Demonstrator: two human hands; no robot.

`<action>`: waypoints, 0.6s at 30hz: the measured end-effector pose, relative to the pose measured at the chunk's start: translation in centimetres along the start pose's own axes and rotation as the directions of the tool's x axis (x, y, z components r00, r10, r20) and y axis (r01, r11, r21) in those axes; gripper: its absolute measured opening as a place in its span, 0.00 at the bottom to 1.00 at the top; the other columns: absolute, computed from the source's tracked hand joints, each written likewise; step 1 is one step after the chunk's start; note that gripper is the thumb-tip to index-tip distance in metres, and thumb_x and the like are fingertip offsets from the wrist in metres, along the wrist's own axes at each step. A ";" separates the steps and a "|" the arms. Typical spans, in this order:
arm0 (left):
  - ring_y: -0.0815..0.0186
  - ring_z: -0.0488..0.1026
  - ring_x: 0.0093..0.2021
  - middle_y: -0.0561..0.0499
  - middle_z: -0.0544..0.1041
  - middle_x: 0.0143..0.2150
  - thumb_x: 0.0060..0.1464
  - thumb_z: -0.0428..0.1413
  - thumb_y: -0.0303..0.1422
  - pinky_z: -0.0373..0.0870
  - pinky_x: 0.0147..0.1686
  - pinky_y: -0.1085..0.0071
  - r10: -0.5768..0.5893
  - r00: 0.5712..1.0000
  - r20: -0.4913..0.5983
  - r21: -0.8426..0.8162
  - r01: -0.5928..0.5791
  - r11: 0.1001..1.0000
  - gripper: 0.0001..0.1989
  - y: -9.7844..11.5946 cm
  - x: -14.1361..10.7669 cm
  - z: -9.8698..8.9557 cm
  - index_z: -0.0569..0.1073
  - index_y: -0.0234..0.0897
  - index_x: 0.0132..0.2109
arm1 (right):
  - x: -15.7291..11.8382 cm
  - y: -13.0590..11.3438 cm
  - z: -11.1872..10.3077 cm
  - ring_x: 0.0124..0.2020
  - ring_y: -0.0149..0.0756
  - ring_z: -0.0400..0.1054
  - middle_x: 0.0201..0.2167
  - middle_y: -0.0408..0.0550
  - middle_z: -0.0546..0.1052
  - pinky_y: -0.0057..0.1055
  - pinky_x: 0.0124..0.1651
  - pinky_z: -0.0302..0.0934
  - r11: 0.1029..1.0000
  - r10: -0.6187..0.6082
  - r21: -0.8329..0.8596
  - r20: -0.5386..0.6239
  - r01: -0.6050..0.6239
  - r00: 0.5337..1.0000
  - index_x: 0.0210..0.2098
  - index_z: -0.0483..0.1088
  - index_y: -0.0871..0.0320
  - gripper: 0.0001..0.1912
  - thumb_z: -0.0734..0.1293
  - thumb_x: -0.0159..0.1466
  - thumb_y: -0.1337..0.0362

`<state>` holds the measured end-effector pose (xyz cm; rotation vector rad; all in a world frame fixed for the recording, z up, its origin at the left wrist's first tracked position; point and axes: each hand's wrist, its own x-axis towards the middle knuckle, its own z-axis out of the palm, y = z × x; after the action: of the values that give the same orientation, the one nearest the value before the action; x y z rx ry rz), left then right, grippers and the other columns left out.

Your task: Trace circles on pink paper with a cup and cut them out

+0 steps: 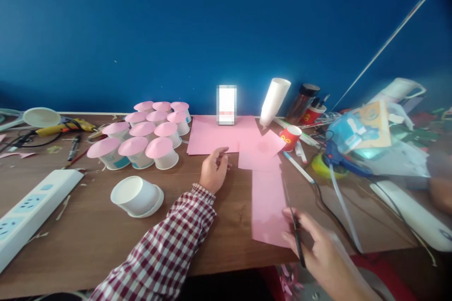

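Note:
My left hand (213,170) rests near the front edge of a large pink paper sheet (212,137), its fingers loosely curled and thumb apart, with nothing visible in it. In my right hand (316,241) is a pair of scissors (298,242) with dark handles, blades pointing away from me. They lie over the right edge of a long pink paper strip (266,207). Smaller pink paper pieces (257,156) overlap the strip's far end. Left of my left hand, several white paper cups (166,161) carry shallow pink paper cones (158,147).
A white cup-like piece (141,197) stands near my left sleeve. A power strip (35,207) lies at left, a yellow glue gun (67,126) behind it. A stack of white cups (275,101) and a red cup (290,138) stand at back right. A blue glue gun (348,162) sits at right.

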<state>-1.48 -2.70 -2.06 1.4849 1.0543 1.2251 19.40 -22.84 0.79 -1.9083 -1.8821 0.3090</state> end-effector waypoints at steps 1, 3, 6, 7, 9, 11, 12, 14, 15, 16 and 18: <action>0.72 0.73 0.27 0.47 0.75 0.39 0.57 0.49 0.35 0.72 0.28 0.75 0.008 1.000 -0.024 0.018 -0.008 1.000 0.16 0.0 0.1 -0.3 0.68 0.34 0.50 | 0.3 -0.6 0.2 0.41 0.40 0.74 0.42 0.53 0.77 0.30 0.41 0.70 0.990 -0.003 0.140 0.034 -0.002 0.999 0.51 0.63 0.56 0.17 0.61 0.64 0.58; 0.72 0.73 0.27 0.48 0.76 0.37 0.56 0.50 0.36 0.71 0.29 0.75 0.051 0.998 -0.041 0.112 -0.046 0.993 0.16 -0.1 0.2 -0.8 0.69 0.35 0.49 | 1.4 -1.1 0.6 0.43 0.38 0.73 0.44 0.53 0.76 0.30 0.44 0.70 0.958 -0.008 0.287 0.029 -0.001 1.000 0.51 0.62 0.55 0.17 0.61 0.64 0.58; 0.70 0.72 0.29 0.50 0.76 0.33 0.56 0.50 0.35 0.69 0.32 0.74 0.175 0.985 0.009 0.335 -0.168 0.927 0.12 0.0 0.1 -1.4 0.72 0.36 0.45 | 3.2 -0.7 0.9 0.43 0.41 0.73 0.43 0.52 0.76 0.34 0.44 0.69 0.986 -0.018 0.162 -0.076 0.030 0.997 0.50 0.63 0.56 0.18 0.65 0.61 0.58; 0.70 0.71 0.29 0.50 0.76 0.32 0.56 0.50 0.34 0.68 0.33 0.73 0.205 0.978 0.039 0.396 -0.204 0.896 0.12 0.1 0.0 -1.4 0.73 0.36 0.44 | 3.7 -0.5 0.9 0.43 0.42 0.73 0.43 0.52 0.76 0.35 0.44 0.69 0.994 -0.044 0.100 -0.096 0.053 0.994 0.50 0.64 0.56 0.19 0.66 0.60 0.59; 0.69 0.71 0.30 0.49 0.76 0.32 0.56 0.50 0.33 0.67 0.33 0.72 0.231 0.970 0.080 0.468 -0.241 0.850 0.11 0.2 -0.1 -1.5 0.74 0.36 0.42 | 4.2 -0.5 0.6 0.44 0.41 0.72 0.44 0.50 0.76 0.36 0.45 0.68 0.992 -0.127 0.018 -0.066 0.128 0.990 0.49 0.65 0.55 0.18 0.66 0.60 0.63; 0.69 0.70 0.29 0.49 0.76 0.32 0.56 0.50 0.33 0.67 0.32 0.72 0.218 0.973 0.076 0.484 -0.227 0.845 0.11 0.3 -0.1 -1.6 0.74 0.36 0.42 | 3.9 -1.2 0.2 0.45 0.39 0.71 0.44 0.48 0.75 0.35 0.47 0.66 0.970 -0.244 -0.009 0.045 0.244 0.969 0.50 0.65 0.53 0.18 0.65 0.60 0.68; 0.69 0.70 0.29 0.49 0.77 0.31 0.56 0.50 0.33 0.67 0.32 0.72 0.203 0.977 0.061 0.472 -0.208 0.857 0.11 0.4 -0.1 -1.6 0.74 0.36 0.42 | 3.5 -1.7 -0.1 0.46 0.38 0.70 0.44 0.48 0.75 0.35 0.48 0.65 0.950 -0.311 -0.009 0.105 0.313 0.945 0.50 0.66 0.52 0.19 0.65 0.59 0.69; 0.69 0.71 0.28 0.50 0.77 0.31 0.56 0.49 0.33 0.68 0.32 0.72 0.166 0.986 0.022 0.425 -0.159 0.891 0.12 0.4 0.0 -1.6 0.74 0.36 0.42 | 2.5 -2.7 -0.2 0.44 0.38 0.69 0.42 0.48 0.75 0.35 0.48 0.65 0.895 -0.440 0.006 0.178 0.447 0.880 0.50 0.67 0.52 0.19 0.65 0.59 0.68; 0.69 0.71 0.28 0.49 0.77 0.31 0.56 0.49 0.34 0.68 0.32 0.73 0.148 0.989 0.009 0.400 -0.140 0.906 0.12 0.3 0.1 -1.6 0.74 0.36 0.43 | 1.9 -3.2 0.0 0.42 0.38 0.69 0.40 0.48 0.75 0.35 0.47 0.65 0.854 -0.514 0.016 0.174 0.520 0.840 0.48 0.68 0.53 0.16 0.65 0.60 0.66; 0.69 0.72 0.28 0.49 0.77 0.31 0.56 0.49 0.34 0.69 0.31 0.73 0.135 0.991 0.005 0.382 -0.126 0.916 0.12 0.3 0.1 -1.6 0.74 0.36 0.43 | 1.4 -3.5 0.2 0.40 0.37 0.69 0.38 0.48 0.76 0.35 0.47 0.65 0.812 -0.578 0.017 0.156 0.583 0.801 0.46 0.69 0.54 0.13 0.63 0.62 0.66; 0.69 0.72 0.27 0.49 0.77 0.32 0.56 0.49 0.33 0.69 0.31 0.73 0.123 0.992 0.014 0.370 -0.119 0.921 0.12 0.1 0.2 -1.5 0.74 0.35 0.43 | 0.5 -3.8 0.9 0.36 0.36 0.69 0.32 0.48 0.75 0.34 0.43 0.65 0.757 -0.650 -0.014 0.089 0.653 0.755 0.43 0.71 0.55 0.12 0.58 0.65 0.68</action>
<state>-2.92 -2.38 -1.76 1.8582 1.2679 1.1602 15.67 -22.31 1.83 -1.1439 -2.4800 0.1124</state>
